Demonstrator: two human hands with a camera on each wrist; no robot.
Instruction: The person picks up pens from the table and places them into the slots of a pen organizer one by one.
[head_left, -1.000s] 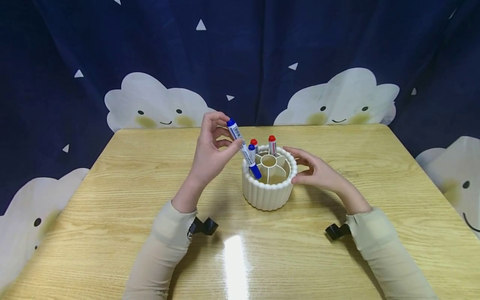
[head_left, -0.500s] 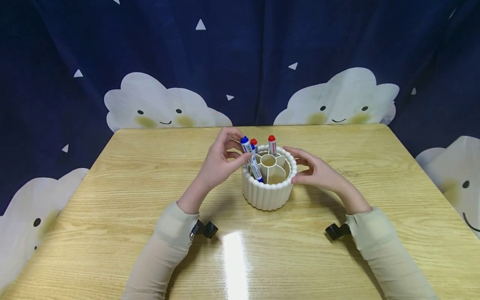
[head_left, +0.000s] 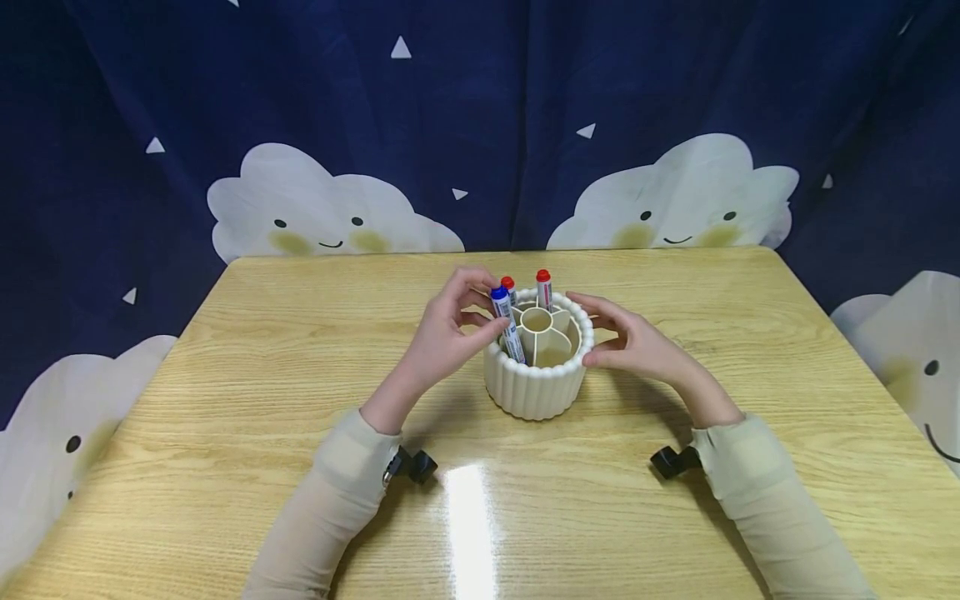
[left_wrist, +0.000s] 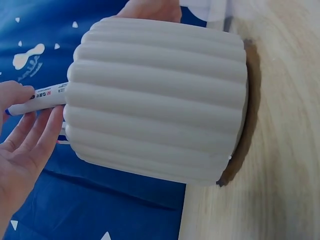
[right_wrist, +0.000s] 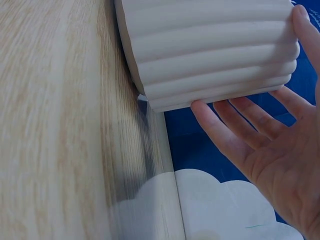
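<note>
A round cream pen holder (head_left: 534, 392) with ribbed sides stands on the table, divided inside like a flower. My left hand (head_left: 450, 333) pinches a white marker (head_left: 511, 335) with blue ends between thumb and fingers. The marker leans, its lower end inside the holder's left compartment. In the left wrist view, the held marker (left_wrist: 50, 95) passes in at the rim. My right hand (right_wrist: 270, 135) steadies the holder from the right, thumb at the rim and fingertips along the side. Two red-capped markers (head_left: 544, 293) stand at the holder's back. Another blue-capped marker is hidden behind the held one.
The wooden table (head_left: 247, 367) reaches back to a dark blue curtain (head_left: 480, 108) printed with smiling clouds. A black wrist camera (head_left: 422, 467) sits under the left sleeve, with a second camera (head_left: 666, 462) under the right. Light glares on the table's front middle.
The left hand has moved right and down, lowering the blue marker from over the rim into the holder and tilting it more upright. The right hand and the holder have stayed put.
</note>
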